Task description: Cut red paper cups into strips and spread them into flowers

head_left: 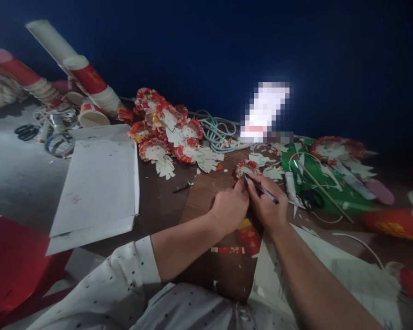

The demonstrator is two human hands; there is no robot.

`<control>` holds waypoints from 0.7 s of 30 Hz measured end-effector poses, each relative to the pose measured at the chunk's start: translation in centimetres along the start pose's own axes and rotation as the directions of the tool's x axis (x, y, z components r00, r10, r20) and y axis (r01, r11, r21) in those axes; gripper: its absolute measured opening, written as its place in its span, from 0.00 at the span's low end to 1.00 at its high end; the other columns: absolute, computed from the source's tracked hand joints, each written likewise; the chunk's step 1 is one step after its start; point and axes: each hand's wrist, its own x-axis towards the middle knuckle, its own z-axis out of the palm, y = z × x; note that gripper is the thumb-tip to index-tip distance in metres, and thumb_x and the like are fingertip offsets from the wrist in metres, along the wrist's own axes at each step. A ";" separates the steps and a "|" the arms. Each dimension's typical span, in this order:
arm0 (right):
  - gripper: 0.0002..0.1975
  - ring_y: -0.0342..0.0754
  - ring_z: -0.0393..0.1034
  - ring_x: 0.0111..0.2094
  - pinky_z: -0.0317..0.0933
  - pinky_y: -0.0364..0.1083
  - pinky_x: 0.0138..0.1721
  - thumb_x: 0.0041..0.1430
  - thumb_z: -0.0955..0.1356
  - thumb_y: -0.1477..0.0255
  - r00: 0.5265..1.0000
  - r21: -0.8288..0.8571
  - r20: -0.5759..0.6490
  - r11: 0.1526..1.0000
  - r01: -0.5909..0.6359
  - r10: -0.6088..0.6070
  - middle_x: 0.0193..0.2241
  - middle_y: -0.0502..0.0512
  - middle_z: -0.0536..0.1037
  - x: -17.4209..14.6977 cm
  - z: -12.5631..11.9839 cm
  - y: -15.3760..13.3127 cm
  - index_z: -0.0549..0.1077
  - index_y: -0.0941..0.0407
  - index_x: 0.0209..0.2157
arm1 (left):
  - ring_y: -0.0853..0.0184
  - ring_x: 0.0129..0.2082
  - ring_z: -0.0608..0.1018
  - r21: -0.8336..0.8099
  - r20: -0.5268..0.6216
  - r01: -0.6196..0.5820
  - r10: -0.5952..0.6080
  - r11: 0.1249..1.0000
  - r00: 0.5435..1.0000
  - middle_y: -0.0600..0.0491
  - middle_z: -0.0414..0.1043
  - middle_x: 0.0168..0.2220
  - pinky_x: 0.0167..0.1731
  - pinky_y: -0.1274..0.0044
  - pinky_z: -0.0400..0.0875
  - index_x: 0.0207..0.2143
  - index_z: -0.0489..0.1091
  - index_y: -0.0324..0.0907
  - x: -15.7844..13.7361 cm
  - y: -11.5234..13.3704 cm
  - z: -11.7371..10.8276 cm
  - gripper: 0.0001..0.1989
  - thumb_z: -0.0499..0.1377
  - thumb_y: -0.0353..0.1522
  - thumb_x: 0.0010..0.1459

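My right hand (271,205) is closed round a pen (265,192) with a clear barrel and a dark end, its tip down at a small white paper cutout (245,170) with a red patterned rim. My left hand (231,207) is closed against the near edge of that cutout, its fingertips partly hidden. Both hands are close together over the brown wooden board. Beyond them to the left lies a pile of similar cutouts (170,123) with curled red rims and fringed white tails. Red and yellow paper scraps (250,236) lie just below my hands.
At left are a stack of white cardboard sheets (96,183), stacked red-and-white paper cups (92,85) and scissors (26,132). Light blue cable (215,130) coils at the back beside a lit, blurred-out screen (265,110). More scissors (311,199) and a glue tube (290,184) lie right, near green material (347,195).
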 end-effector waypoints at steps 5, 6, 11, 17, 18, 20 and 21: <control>0.12 0.48 0.74 0.42 0.66 0.46 0.46 0.62 0.64 0.68 1.000 0.010 0.010 1.000 -0.006 0.005 0.40 0.55 0.80 0.0 0.0 0.0 0.76 0.55 0.43 | 0.66 0.36 0.78 -0.003 -0.009 -0.009 0.009 1.000 1.000 0.38 0.59 0.60 0.32 0.76 0.74 0.57 0.62 0.36 0.0 -0.1 0.0 0.21 0.44 0.28 0.64; 0.12 0.48 0.74 0.42 0.66 0.47 0.46 0.62 0.64 0.68 1.000 0.011 0.009 1.000 -0.007 0.007 0.40 0.55 0.80 0.0 0.0 -0.1 0.76 0.54 0.43 | 0.66 0.37 0.78 -0.002 -0.009 -0.010 0.010 1.000 1.000 0.38 0.58 0.60 0.32 0.76 0.74 0.57 0.62 0.36 0.0 -0.1 0.0 0.21 0.44 0.28 0.64; 0.12 0.48 0.74 0.41 0.67 0.47 0.45 0.62 0.64 0.67 1.000 0.006 -0.008 1.000 -0.004 0.004 0.39 0.56 0.80 0.1 0.0 -0.2 0.76 0.55 0.43 | 0.66 0.37 0.78 0.001 -0.021 -0.004 0.004 1.000 1.000 0.39 0.59 0.60 0.32 0.76 0.74 0.57 0.63 0.36 0.0 0.0 0.1 0.21 0.44 0.29 0.64; 0.12 0.48 0.74 0.42 0.67 0.48 0.46 0.63 0.63 0.67 1.000 0.031 0.019 0.999 -0.006 0.006 0.40 0.56 0.79 0.1 0.0 -0.1 0.75 0.54 0.43 | 0.67 0.37 0.78 -0.003 -0.010 -0.001 0.001 1.000 1.000 0.38 0.58 0.60 0.32 0.76 0.74 0.57 0.62 0.37 0.1 0.0 0.0 0.21 0.44 0.29 0.64; 0.13 0.48 0.74 0.42 0.67 0.48 0.46 0.63 0.63 0.67 1.000 0.030 0.022 1.000 -0.006 0.005 0.40 0.56 0.79 0.1 0.0 -0.1 0.75 0.54 0.44 | 0.66 0.37 0.78 -0.003 -0.009 -0.002 0.002 1.000 1.000 0.38 0.58 0.60 0.32 0.76 0.74 0.57 0.63 0.37 0.1 0.0 0.0 0.21 0.44 0.29 0.64; 0.13 0.48 0.74 0.42 0.67 0.48 0.47 0.63 0.63 0.66 1.000 0.021 0.015 1.000 0.002 -0.002 0.40 0.56 0.79 0.0 0.0 0.0 0.75 0.54 0.44 | 0.67 0.37 0.78 -0.002 -0.007 -0.007 0.007 1.000 1.000 0.38 0.58 0.60 0.32 0.76 0.74 0.57 0.63 0.36 0.1 0.0 0.0 0.21 0.44 0.29 0.64; 0.13 0.48 0.74 0.42 0.66 0.48 0.47 0.63 0.63 0.67 1.000 0.016 0.008 1.000 0.005 -0.005 0.40 0.56 0.79 0.0 0.0 0.0 0.75 0.54 0.43 | 0.66 0.37 0.78 -0.001 -0.004 -0.009 0.009 1.000 1.000 0.38 0.58 0.60 0.33 0.76 0.74 0.57 0.63 0.36 0.1 0.0 -0.1 0.21 0.44 0.29 0.64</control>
